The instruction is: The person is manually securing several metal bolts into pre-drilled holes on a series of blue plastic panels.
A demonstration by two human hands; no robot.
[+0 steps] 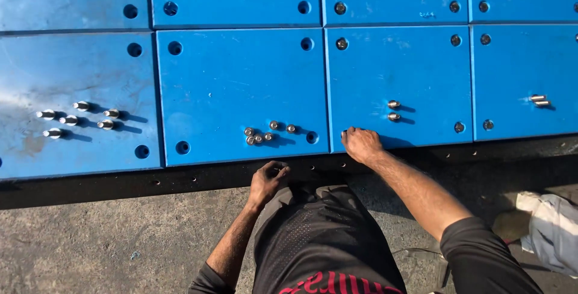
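My left hand (268,181) is curled shut at the black frame edge (180,179); can't tell what it holds. Right hand (361,143) flat, empty, bracing the blue panel (397,71). Nuts (259,137) near; keep panel pinned.

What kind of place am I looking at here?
Probably an outdoor worksite or fabrication yard. Large blue panels with bolt holes sit on a dark steel frame, loose steel bolts lie on them, and the ground is rough concrete.

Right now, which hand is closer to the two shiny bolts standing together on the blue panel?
Right. The right hand rests on the panel's edge just below-left of the two bolts. The left hand is lower, at the black frame.
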